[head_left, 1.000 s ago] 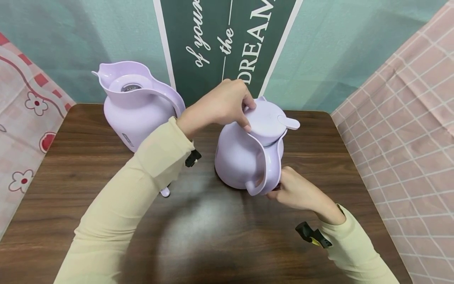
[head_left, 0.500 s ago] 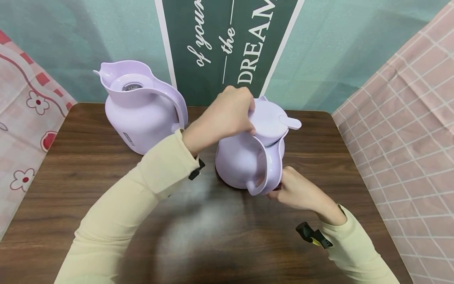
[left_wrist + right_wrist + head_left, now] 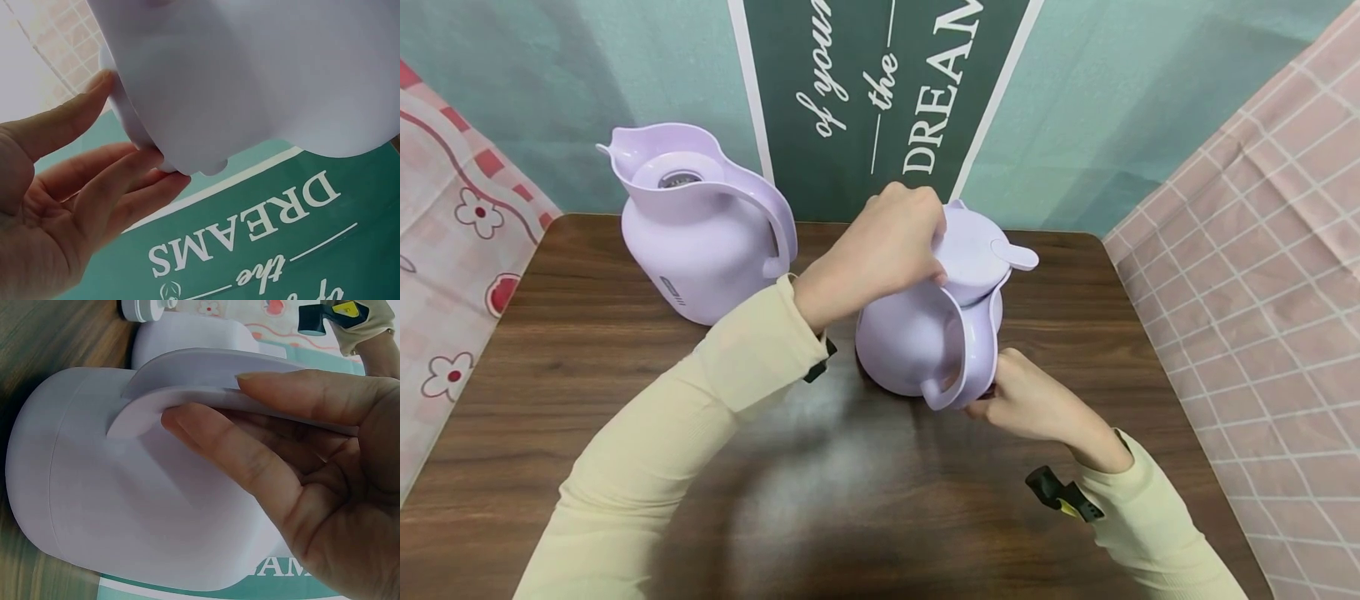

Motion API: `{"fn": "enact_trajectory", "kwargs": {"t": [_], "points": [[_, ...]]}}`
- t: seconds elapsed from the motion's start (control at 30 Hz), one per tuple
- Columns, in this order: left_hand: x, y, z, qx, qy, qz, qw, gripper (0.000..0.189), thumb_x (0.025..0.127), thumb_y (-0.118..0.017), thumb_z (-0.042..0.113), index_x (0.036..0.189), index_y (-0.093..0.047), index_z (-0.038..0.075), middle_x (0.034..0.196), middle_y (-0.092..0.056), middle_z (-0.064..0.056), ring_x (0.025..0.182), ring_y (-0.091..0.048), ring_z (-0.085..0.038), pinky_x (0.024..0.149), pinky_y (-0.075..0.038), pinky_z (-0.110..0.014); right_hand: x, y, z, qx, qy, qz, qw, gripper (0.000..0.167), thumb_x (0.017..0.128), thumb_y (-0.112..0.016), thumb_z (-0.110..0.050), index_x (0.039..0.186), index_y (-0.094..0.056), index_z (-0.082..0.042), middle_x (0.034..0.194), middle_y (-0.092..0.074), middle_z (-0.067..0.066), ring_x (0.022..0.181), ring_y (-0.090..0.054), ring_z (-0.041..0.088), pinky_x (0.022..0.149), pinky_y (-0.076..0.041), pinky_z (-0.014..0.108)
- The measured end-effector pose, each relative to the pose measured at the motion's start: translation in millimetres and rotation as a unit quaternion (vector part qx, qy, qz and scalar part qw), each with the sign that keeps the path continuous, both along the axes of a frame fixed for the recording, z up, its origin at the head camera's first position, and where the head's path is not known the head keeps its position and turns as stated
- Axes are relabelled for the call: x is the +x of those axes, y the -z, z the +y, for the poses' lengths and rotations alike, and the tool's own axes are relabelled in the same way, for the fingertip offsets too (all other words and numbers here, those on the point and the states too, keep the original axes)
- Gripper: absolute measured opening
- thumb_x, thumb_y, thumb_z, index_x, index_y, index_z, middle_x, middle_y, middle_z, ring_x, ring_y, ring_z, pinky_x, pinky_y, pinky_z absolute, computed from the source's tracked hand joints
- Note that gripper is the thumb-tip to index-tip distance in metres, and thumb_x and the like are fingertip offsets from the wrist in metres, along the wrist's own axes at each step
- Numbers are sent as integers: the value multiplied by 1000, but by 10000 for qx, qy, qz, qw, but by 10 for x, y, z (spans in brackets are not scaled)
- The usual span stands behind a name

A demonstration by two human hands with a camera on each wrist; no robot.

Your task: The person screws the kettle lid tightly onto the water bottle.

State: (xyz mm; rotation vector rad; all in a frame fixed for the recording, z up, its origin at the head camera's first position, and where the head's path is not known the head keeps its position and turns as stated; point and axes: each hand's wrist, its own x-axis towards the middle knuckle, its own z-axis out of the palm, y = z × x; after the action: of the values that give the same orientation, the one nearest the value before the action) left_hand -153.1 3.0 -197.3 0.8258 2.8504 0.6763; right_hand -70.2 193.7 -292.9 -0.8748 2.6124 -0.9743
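A lavender thermos jug [image 3: 898,342] stands upright on the wooden table, with its lid [image 3: 973,250] seated in the mouth and a flat tab pointing right. My left hand [image 3: 887,237] reaches over from the left and grips the lid's edge. In the left wrist view, the thumb [image 3: 90,103] and fingers sit along the rim, partly over the jug's collar. Low at the front, my right hand [image 3: 1033,398] holds the jug's handle [image 3: 979,354]. Seen from the right wrist, the thumb and fingers pinch the handle [image 3: 156,409] from both sides.
A second lavender jug [image 3: 700,250] stands at the back left, its top uncovered. In the right wrist view a pale round piece [image 3: 142,309] lies on the table beside that jug. Teal cloth with a dark green lettered banner [image 3: 880,100] hangs behind.
My left hand has shifted slightly right and down along the lid. The left forearm now covers a small pale tab that showed beside it. My right hand and the jug stay put.
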Motion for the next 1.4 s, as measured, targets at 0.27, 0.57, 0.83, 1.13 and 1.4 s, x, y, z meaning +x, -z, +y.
{"fn": "enact_trajectory", "kwargs": {"t": [0.27,0.57,0.83,1.13,1.4], "points": [[-76,11,-34,15,163,25,9999,38,67,-81,19,50,-48,10,55,-29,2,63,-35,-15,53,-30,-24,-4,3,3,-32,-5,14,10000,25,64,-62,8,80,-55,-9,63,-50,-10,54,-44,2,48,-40,23],[-158,23,-84,63,456,84,9989,38,66,-80,19,52,-46,12,53,-23,3,59,-27,-12,51,-23,-22,-9,-4,5,-56,-11,23,10000,25,64,-62,9,80,-54,-9,64,-50,-10,55,-44,3,48,-40,23],[-214,27,-118,250,665,-11,9975,30,66,-81,18,55,-53,13,54,-31,3,61,-30,-13,52,-23,-23,-8,-9,1,-56,44,-103,9999,24,65,-62,8,79,-55,-9,63,-49,-10,55,-44,3,48,-40,23],[-192,28,-123,174,498,-191,9984,27,67,-81,20,92,-73,11,71,-55,0,71,-45,-16,61,-36,-24,-4,-12,-7,39,97,-60,9999,26,63,-62,8,80,-54,-9,62,-49,-10,54,-44,3,48,-40,23],[-53,6,-54,135,79,-282,9995,19,69,-80,20,70,-64,9,62,-41,-1,67,-40,-16,55,-31,-24,-1,-22,-13,96,140,-6,9999,26,62,-62,8,81,-54,-8,63,-50,-10,55,-44,3,48,-40,24]]}}
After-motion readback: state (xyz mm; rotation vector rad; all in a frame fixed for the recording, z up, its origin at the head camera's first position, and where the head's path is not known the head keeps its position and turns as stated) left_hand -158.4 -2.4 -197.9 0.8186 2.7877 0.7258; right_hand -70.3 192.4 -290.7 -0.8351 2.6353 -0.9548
